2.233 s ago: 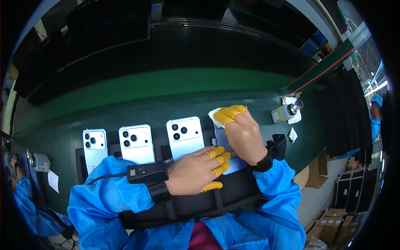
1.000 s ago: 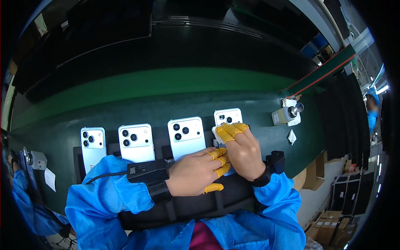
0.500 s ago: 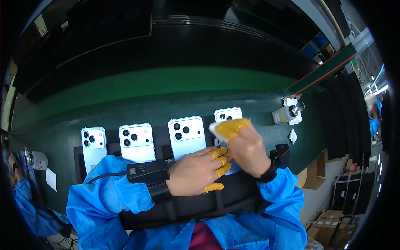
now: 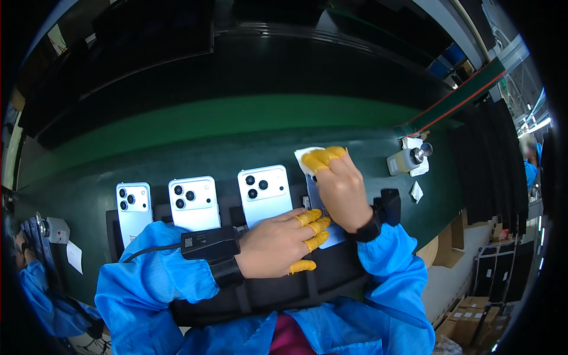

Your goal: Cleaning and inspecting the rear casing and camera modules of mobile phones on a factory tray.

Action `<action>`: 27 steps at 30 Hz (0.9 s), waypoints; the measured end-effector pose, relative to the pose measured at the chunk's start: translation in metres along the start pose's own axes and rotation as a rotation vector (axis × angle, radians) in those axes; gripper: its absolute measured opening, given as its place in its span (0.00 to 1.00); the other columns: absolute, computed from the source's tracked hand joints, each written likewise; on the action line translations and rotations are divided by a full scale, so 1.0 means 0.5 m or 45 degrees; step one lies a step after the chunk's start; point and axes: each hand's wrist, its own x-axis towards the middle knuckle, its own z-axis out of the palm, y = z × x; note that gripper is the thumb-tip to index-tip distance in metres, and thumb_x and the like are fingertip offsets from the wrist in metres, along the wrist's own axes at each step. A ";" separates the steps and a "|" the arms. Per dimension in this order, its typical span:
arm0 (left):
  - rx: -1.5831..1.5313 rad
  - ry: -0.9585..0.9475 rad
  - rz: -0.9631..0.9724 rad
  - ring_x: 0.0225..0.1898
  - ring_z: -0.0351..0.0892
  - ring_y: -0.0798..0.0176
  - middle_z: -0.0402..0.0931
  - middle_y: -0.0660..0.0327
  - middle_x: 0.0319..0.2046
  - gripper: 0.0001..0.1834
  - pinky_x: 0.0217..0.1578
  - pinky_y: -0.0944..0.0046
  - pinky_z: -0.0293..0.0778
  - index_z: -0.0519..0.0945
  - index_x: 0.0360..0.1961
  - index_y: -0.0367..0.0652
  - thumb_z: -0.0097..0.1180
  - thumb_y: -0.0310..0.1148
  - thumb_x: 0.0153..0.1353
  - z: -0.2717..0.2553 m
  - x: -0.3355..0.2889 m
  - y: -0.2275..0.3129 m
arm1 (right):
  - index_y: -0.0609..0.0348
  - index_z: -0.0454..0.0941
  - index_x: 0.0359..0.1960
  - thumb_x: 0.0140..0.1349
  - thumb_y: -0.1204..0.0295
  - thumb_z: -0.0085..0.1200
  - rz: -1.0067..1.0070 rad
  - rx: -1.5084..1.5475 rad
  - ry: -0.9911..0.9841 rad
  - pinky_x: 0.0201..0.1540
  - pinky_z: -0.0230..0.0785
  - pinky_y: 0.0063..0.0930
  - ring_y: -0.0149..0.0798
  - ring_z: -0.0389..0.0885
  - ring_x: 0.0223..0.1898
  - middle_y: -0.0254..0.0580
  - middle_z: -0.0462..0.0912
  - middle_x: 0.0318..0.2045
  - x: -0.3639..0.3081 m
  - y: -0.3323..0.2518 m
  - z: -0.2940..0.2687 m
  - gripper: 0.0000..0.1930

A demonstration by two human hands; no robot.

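Four light-blue smartphones would be too exact a tally, so I say several, lie camera side up in a row. My right hand [image 4: 340, 186], with yellow finger cots on, is closed on a white wiping cloth [image 4: 305, 155] over the upper end of the rightmost smartphone [image 4: 335, 238]. Most of that phone is hidden by my hands. My left hand [image 4: 275, 245] lies flat with fingers stretched out, the cot-covered tips at the phone's lower left side. Left of it are a smartphone [image 4: 263, 198], another smartphone [image 4: 193, 204] and a far-left smartphone [image 4: 134, 207].
A black compartment tray [image 4: 278, 290] lies under the phones on the green work surface [image 4: 207, 157]. At right stands a bottle with a metal top [image 4: 404, 163], by white paper scraps [image 4: 416, 192]. Another dispenser bottle [image 4: 56, 229] is at left, near another person's blue sleeve [image 4: 35, 278].
My right hand has moved slightly up and left with the cloth, which now sits at the phone's top edge. My left hand stays in place.
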 end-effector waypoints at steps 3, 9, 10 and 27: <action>0.003 -0.049 0.014 0.55 0.73 0.54 0.76 0.55 0.48 0.24 0.65 0.57 0.58 0.78 0.50 0.38 0.55 0.46 0.60 -0.003 0.001 0.002 | 0.68 0.79 0.37 0.43 0.81 0.54 -0.012 0.020 0.026 0.41 0.74 0.35 0.49 0.77 0.39 0.47 0.78 0.34 -0.026 -0.016 -0.016 0.15; 0.068 -0.025 0.054 0.55 0.73 0.55 0.77 0.55 0.48 0.22 0.65 0.56 0.57 0.79 0.48 0.38 0.54 0.45 0.61 0.000 0.003 0.004 | 0.66 0.78 0.34 0.43 0.81 0.55 0.021 -0.032 0.014 0.37 0.73 0.36 0.49 0.75 0.34 0.47 0.76 0.29 -0.017 -0.005 -0.006 0.13; 0.041 -0.006 0.040 0.55 0.73 0.55 0.77 0.55 0.48 0.22 0.65 0.56 0.57 0.79 0.48 0.38 0.54 0.45 0.61 0.003 0.001 0.004 | 0.66 0.78 0.32 0.43 0.81 0.54 0.037 0.014 0.019 0.37 0.72 0.36 0.50 0.74 0.33 0.47 0.74 0.27 -0.002 -0.004 -0.007 0.11; 0.030 0.014 0.028 0.53 0.73 0.55 0.78 0.56 0.44 0.21 0.64 0.57 0.59 0.81 0.44 0.38 0.58 0.44 0.58 -0.003 0.002 0.003 | 0.67 0.79 0.32 0.42 0.81 0.56 -0.078 0.070 0.112 0.35 0.73 0.34 0.49 0.75 0.32 0.48 0.74 0.27 -0.042 -0.026 -0.010 0.12</action>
